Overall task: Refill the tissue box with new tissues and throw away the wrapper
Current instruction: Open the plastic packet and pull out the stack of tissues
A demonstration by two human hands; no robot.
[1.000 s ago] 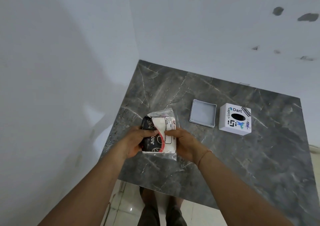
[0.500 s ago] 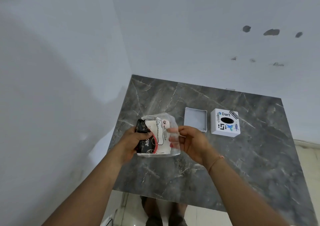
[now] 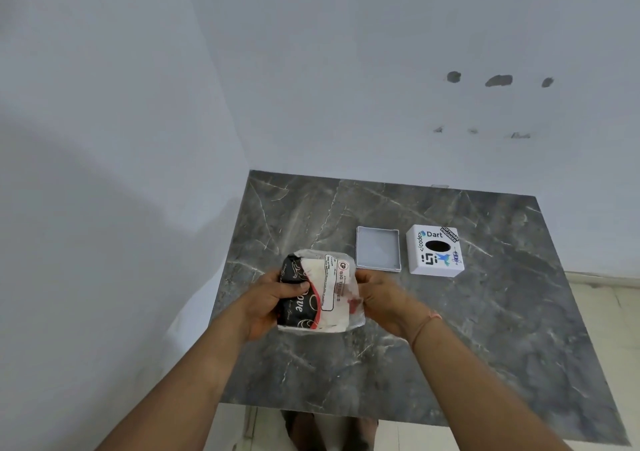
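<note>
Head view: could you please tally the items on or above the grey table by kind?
Wrapped tissue pack, held in both hands: 1
White tissue box cover with stickers: 1
Shallow grey box base: 1
Total: 3

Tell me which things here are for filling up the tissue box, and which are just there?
For the job:
- tissue pack in its clear wrapper, held by the left hand and right hand
- white tissue box with stickers
- shallow grey lid beside it

Just there:
- marble table
- marks on the wall
</note>
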